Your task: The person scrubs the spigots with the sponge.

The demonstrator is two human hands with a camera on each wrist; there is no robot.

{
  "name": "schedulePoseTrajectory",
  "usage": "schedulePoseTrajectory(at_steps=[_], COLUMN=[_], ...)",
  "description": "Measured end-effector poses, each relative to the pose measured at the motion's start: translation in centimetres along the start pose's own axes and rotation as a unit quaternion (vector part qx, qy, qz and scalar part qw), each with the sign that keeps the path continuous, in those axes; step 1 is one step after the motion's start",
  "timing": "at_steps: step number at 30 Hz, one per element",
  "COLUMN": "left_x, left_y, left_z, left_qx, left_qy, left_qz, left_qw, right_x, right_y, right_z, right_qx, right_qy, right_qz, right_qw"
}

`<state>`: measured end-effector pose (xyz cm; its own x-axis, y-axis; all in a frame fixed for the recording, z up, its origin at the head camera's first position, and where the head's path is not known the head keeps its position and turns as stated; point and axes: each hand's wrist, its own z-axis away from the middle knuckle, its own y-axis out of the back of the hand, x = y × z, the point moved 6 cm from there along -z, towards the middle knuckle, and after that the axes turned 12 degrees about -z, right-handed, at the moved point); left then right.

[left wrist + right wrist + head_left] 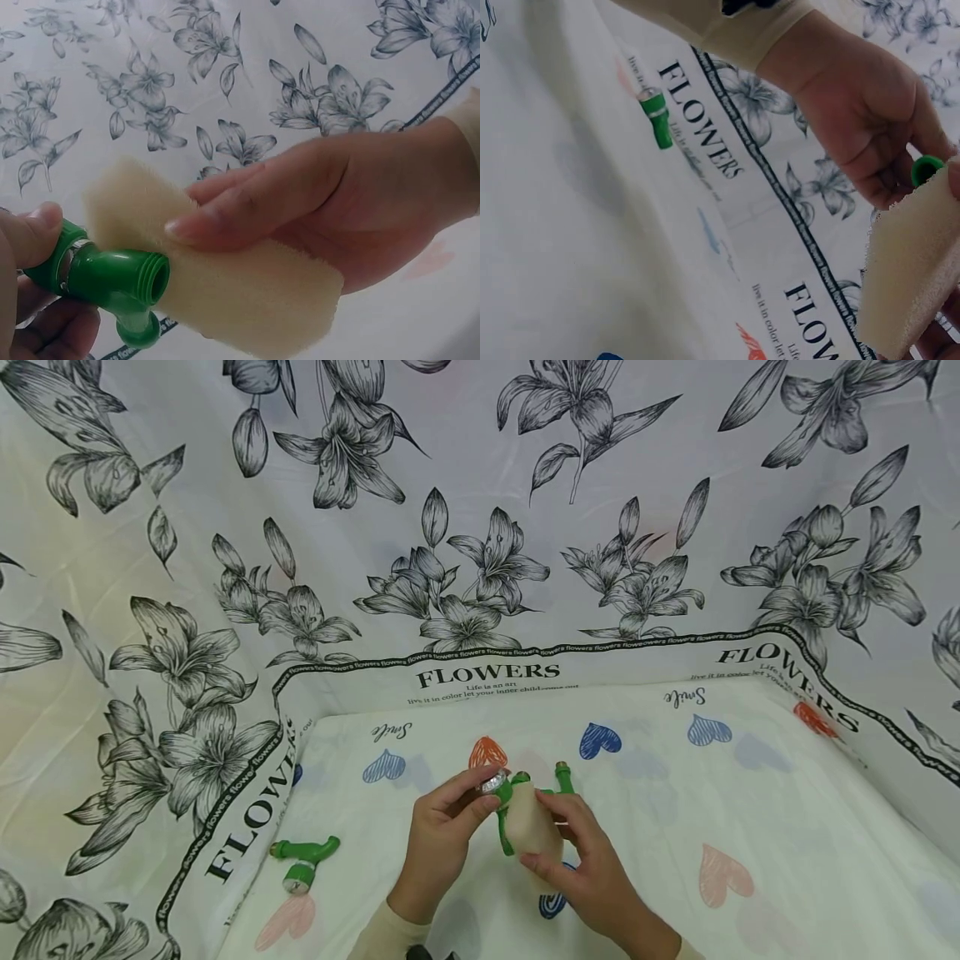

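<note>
A green tap-like fitting [112,274] with a silvery end is pinched between the thumb and fingers of my left hand [442,835]. My right hand [588,868] grips a cream-coloured sponge block [531,827], thumb on its near face and fingers behind. In the left wrist view the sponge [247,300] lies against the fitting, whose threaded opening faces the right hand [300,195]. From the right wrist, only the fitting's green rim [928,171] shows beside the sponge [907,262].
Another green fitting [303,860] lies on the cloth at the left. Beyond the hands, a further green piece [563,777] shows partly behind the sponge. The white cloth [645,827] has printed hearts, and a flower-patterned curtain [465,468] rises at the back and sides.
</note>
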<state>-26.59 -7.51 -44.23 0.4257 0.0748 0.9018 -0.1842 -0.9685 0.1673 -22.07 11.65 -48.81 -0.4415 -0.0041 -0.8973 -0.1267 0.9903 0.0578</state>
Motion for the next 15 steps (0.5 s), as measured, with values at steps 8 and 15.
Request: schedulePoseTrajectory(at_steps=[8, 15], left_x=[0.6, 0.6], left_y=[-0.7, -0.8], left_z=[0.3, 0.4], left_qx=[-0.018, -0.023], left_qy=[-0.008, -0.001], left_qz=[0.002, -0.001], left_qw=[0.9998, 0.9997], right_x=[1.0, 1.7], right_y=[1.2, 2.0], right_z=[-0.6, -0.9], right_qx=[0.027, 0.049], right_qy=[-0.016, -0.033], right_qz=[0.015, 0.032], right_qw=[0.9994, 0.9978])
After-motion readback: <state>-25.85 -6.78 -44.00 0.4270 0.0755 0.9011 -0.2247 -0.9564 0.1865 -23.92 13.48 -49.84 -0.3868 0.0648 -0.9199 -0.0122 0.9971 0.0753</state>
